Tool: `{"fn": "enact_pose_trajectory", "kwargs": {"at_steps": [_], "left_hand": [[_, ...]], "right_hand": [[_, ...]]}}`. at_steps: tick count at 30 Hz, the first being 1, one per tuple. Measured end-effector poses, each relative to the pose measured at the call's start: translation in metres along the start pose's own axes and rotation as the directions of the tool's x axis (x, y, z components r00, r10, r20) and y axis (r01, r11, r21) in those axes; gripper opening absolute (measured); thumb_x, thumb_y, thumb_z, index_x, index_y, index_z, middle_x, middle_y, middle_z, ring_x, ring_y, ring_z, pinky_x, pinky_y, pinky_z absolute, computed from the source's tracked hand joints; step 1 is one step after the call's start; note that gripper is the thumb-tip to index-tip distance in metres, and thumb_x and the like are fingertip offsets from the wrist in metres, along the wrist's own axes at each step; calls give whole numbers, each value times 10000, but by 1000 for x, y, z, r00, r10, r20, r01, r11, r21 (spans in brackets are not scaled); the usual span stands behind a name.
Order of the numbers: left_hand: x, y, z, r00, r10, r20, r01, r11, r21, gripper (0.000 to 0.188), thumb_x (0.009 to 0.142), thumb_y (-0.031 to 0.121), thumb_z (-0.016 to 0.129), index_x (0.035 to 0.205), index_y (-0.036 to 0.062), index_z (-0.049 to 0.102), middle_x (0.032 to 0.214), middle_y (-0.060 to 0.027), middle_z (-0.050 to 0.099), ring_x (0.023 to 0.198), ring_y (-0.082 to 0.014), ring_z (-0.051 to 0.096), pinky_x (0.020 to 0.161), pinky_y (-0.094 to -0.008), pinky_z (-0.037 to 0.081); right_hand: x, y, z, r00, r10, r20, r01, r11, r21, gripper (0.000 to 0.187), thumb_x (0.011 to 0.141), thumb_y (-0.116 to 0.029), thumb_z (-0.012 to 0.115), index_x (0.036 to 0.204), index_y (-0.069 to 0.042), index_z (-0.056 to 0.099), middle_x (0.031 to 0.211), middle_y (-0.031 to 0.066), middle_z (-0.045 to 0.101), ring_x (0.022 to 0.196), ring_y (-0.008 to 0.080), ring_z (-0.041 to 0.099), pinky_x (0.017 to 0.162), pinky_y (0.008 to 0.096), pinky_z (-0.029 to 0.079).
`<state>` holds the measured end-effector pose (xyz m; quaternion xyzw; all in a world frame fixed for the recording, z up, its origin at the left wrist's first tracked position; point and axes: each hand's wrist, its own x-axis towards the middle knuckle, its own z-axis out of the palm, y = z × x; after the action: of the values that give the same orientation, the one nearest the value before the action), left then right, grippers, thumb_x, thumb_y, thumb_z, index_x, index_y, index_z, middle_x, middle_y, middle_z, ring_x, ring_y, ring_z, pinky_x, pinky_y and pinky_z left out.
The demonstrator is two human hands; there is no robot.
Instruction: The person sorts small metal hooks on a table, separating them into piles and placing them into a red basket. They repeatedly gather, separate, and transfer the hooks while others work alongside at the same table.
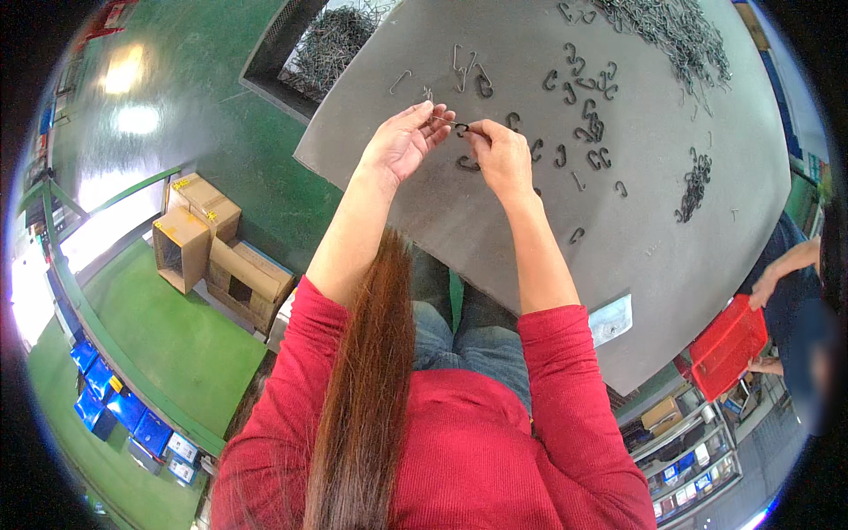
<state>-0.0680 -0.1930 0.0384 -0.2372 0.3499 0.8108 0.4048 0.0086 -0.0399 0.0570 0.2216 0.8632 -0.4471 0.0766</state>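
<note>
Over the near left part of a grey table (424, 208), both my hands meet at a small join of metal pieces. My left hand (406, 143) is turned palm up, its thumb and fingertips pinching a thin wire piece (444, 120). From the other side, my right hand (503, 159) pinches a dark C-shaped hook (461, 129) that touches or nearly touches the wire. Whether the two are linked is too small to tell. Beyond my hands lie several thin bent wires (459, 66). Dark hooks (560, 157) are scattered to the right of my right hand.
A large heap of metal hooks (676, 40) covers the far right, with a smaller dark pile (695, 185) nearer. An open box of wire pieces (331, 44) adjoins the left edge. Cardboard boxes (216, 212) stand left. At right, another person holds a red basket (729, 349).
</note>
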Motion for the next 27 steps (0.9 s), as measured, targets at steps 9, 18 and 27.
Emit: {"fn": "enact_pose_trajectory", "kwargs": {"at_steps": [9, 18, 27], "left_hand": [[18, -26, 4, 974, 125, -187, -139, 988, -66, 53, 888, 39, 579, 914, -1, 555, 899, -103, 603, 853, -205, 606, 792, -312, 543], [33, 0, 16, 779, 581, -236, -495, 801, 338, 79, 882, 30, 577, 927, 2, 517, 815, -97, 597, 722, -187, 610, 709, -283, 545], [27, 34, -13, 448, 830, 332, -77, -334, 940, 263, 817, 95, 610, 1074, 44, 630, 1180, -158, 561, 1205, -305, 447, 998, -408, 349]], "right_hand": [[-13, 0, 9, 903, -403, -150, 301, 842, -449, 68, 791, -159, 600, 827, -110, 569, 796, 43, 585, 778, 210, 616, 694, 378, 444], [-63, 57, -38, 974, -130, -188, -6, 807, -590, 115, 788, -167, 613, 890, -119, 634, 882, 52, 612, 846, 229, 613, 725, 392, 435], [-51, 120, -88, 939, 124, -321, -287, 796, -532, 134, 852, -236, 608, 879, -105, 598, 916, 72, 601, 822, 289, 610, 705, 420, 448]]}}
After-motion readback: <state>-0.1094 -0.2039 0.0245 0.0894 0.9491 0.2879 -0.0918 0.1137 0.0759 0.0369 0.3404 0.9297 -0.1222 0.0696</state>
